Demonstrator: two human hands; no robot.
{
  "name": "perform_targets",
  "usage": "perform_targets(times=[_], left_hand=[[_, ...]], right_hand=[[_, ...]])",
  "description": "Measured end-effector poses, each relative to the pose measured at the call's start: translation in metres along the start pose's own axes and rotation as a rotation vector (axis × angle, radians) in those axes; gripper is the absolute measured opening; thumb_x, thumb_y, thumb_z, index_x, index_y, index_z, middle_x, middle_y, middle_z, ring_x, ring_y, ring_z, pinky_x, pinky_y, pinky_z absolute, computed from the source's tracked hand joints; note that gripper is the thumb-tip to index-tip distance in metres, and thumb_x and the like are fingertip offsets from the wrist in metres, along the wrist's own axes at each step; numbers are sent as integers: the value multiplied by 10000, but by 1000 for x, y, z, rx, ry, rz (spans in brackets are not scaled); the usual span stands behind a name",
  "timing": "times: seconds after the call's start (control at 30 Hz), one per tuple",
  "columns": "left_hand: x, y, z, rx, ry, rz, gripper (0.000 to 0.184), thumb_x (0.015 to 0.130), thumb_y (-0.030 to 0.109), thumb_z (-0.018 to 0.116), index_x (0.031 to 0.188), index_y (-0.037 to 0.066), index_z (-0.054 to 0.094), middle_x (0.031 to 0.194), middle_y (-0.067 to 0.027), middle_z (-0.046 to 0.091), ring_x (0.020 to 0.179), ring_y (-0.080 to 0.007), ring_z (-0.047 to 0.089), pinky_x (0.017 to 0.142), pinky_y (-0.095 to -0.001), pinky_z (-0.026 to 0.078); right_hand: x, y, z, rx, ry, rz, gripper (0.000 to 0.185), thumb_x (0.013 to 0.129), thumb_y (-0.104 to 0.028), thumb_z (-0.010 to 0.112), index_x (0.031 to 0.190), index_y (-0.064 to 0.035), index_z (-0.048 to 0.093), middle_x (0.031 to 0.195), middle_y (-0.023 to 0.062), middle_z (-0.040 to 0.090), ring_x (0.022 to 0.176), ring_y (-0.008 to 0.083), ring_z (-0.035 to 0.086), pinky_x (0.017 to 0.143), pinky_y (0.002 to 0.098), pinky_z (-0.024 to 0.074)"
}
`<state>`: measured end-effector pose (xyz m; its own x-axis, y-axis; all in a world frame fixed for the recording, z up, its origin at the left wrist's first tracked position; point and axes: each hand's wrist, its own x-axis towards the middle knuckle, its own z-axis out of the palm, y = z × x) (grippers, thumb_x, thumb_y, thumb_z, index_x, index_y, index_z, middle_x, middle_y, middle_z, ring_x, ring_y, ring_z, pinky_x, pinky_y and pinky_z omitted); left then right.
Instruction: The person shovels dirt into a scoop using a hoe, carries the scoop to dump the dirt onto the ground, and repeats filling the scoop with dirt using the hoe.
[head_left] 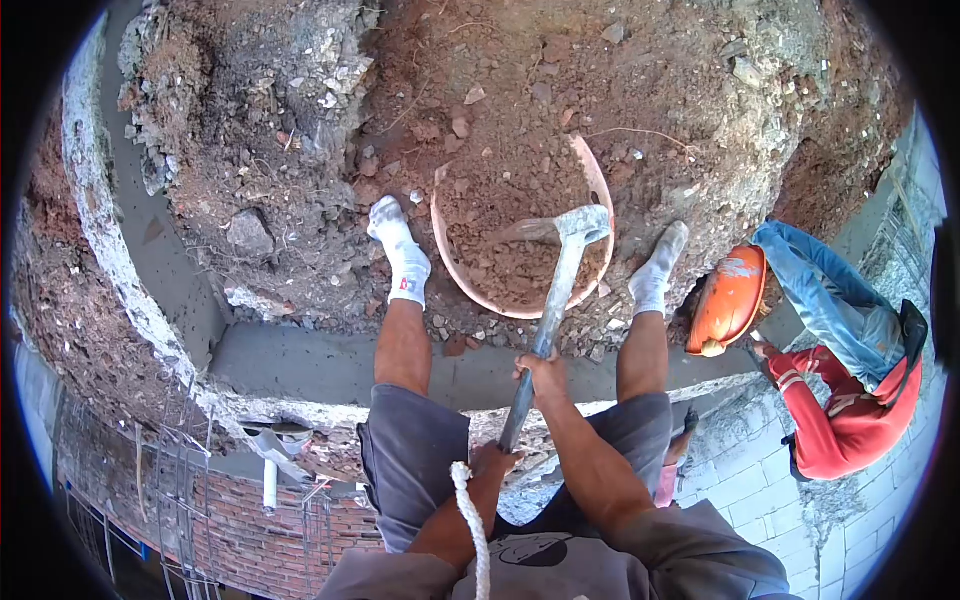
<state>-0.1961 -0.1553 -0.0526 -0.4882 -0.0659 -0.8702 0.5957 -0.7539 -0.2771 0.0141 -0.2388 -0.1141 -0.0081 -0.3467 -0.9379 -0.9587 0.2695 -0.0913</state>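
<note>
A: What did we log nearest the camera?
B: A white rope (472, 525), hanging beside the wearer's left forearm. Next, the left hand (492, 461), closed round the lower end of a hoe's handle.
A: And the right?
B: We found the right hand (545, 378) wrapped about the same handle, farther up. The hoe (556, 298) slanted away from the body between the knees.
A: Beyond that?
B: A grey concrete ledge (300, 360) crossed beneath the handle. Past it, white socks (405, 255) stood on either side of a pinkish basin (597, 178) holding reddish soil (490, 190). The hoe's head lay over that soil; blade blurred, contact we could not tell.
A: Farther off?
B: To the right, a co-worker in a red top (850, 420) bent near an orange object (728, 300), helmet or tub, unresolved. Farthest ahead we noted rough earth (560, 50) strewn with stones.
</note>
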Motion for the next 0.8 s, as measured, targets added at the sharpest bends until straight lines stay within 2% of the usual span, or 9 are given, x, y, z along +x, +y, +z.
perform_targets(times=[0.13, 0.23, 0.3, 0.4, 0.53, 0.6, 0.67, 0.77, 0.8], left_hand=[[2, 80, -71, -73, -288, 429, 711, 568, 599, 828, 1015, 75, 651, 956, -123, 678, 896, -236, 634, 763, -383, 480], [-55, 178, -169, -193, -567, 876, 717, 750, 364, 803, 1322, 85, 473, 1120, -69, 620, 996, -163, 587, 881, -339, 454], [-75, 224, -219, -431, -342, 710, 474, 860, 269, 689, 1268, 88, 529, 1084, -58, 646, 1026, -163, 596, 907, -337, 450], [-25, 232, -252, -366, 736, 811, 256, 895, 240, 638, 1053, 40, 632, 923, -49, 656, 861, -136, 586, 801, -285, 466], [42, 204, -264, -579, 738, 853, 272, 867, 288, 637, 966, 35, 650, 923, -141, 693, 881, -264, 667, 801, -368, 503], [31, 195, -262, -285, 936, 556, 254, 854, 251, 653, 963, 22, 636, 935, -131, 696, 887, -255, 666, 806, -358, 499], [21, 201, -264, -357, 970, 472, 334, 838, 269, 674, 1032, 7, 603, 947, -152, 690, 904, -279, 661, 835, -361, 488], [42, 196, -263, -475, 960, 353, 397, 835, 297, 676, 1088, 7, 583, 987, -185, 673, 950, -313, 648, 870, -376, 475], [48, 197, -263, -454, 990, 318, 418, 835, 307, 674, 1106, 5, 577, 1029, -192, 660, 982, -319, 635, 884, -381, 468]], right_hand=[[15, -93, -39, 112, -30, -214, 217, 704, 11, 614, 879, -13, 487, 634, 83, 548, 472, 192, 556, 437, 315, 465], [22, -208, -75, 61, 40, -425, 183, 771, -26, 596, 907, 22, 482, 645, 96, 558, 470, 186, 556, 425, 327, 462], [26, -282, -125, -15, 102, -497, 171, 782, -94, 629, 865, 27, 540, 663, 96, 562, 467, 177, 550, 430, 330, 474], [42, -369, -216, -230, 186, -483, 170, 780, -153, 640, 769, 4, 577, 626, 75, 553, 461, 169, 547, 425, 327, 472], [92, -435, -308, -901, 255, -376, 258, 770, -215, 672, 782, 36, 616, 681, 131, 634, 494, 233, 611, 481, 378, 506], [138, -448, -331, -1448, 314, -282, 366, 768, -255, 691, 940, 61, 625, 883, 192, 688, 711, 303, 694, 633, 429, 538], [152, -443, -337, -1634, 851, -433, 482, 779, -262, 688, 1154, 18, 569, 1121, 209, 649, 1002, 341, 657, 804, 475, 508], [155, -451, -341, -1623, 821, -417, 530, 790, -241, 675, 1257, -60, 500, 1180, 186, 616, 1095, 346, 600, 883, 500, 471], [157, -445, -331, -1628, 897, -788, 521, 789, -237, 677, 1250, -67, 502, 1156, 179, 622, 1068, 351, 606, 886, 497, 470]])
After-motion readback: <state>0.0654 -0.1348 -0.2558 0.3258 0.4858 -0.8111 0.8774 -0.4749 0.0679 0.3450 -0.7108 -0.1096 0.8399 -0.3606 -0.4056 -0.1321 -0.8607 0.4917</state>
